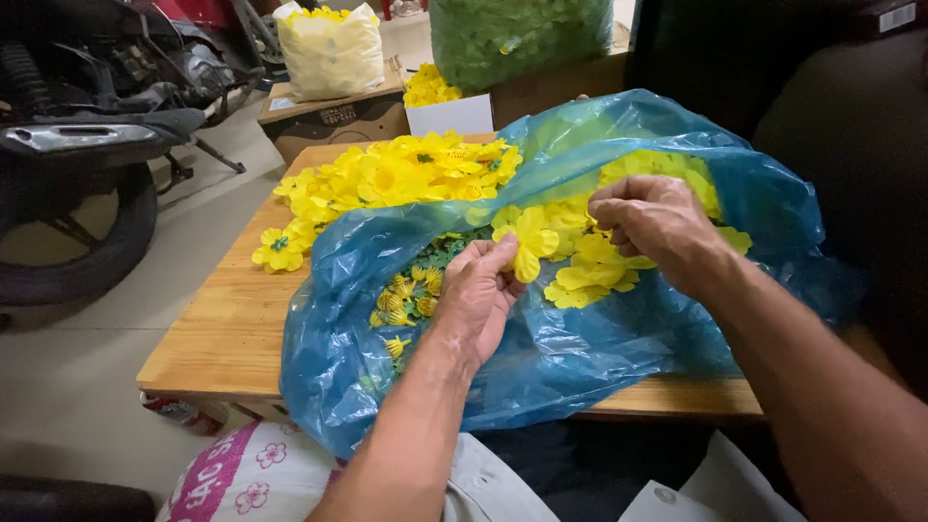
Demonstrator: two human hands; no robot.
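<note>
Inside the blue bag on the bench, the left hand pinches a yellow flower; the right hand curls closed among loose petals.

Flower pile blocks far table; left side bare.

A table stands in front of the person, with a bag lying open on its near right part. Loose petals lie inside the bag, flower centres to their left. The left hand is in the bag's mouth with a petal at its fingertips; the right hand is to its right, over the petals. A heap of flowers lies on the table behind the bag. Behind the table stand boxes with sacks on them. A motorbike stands left of the table.
</note>
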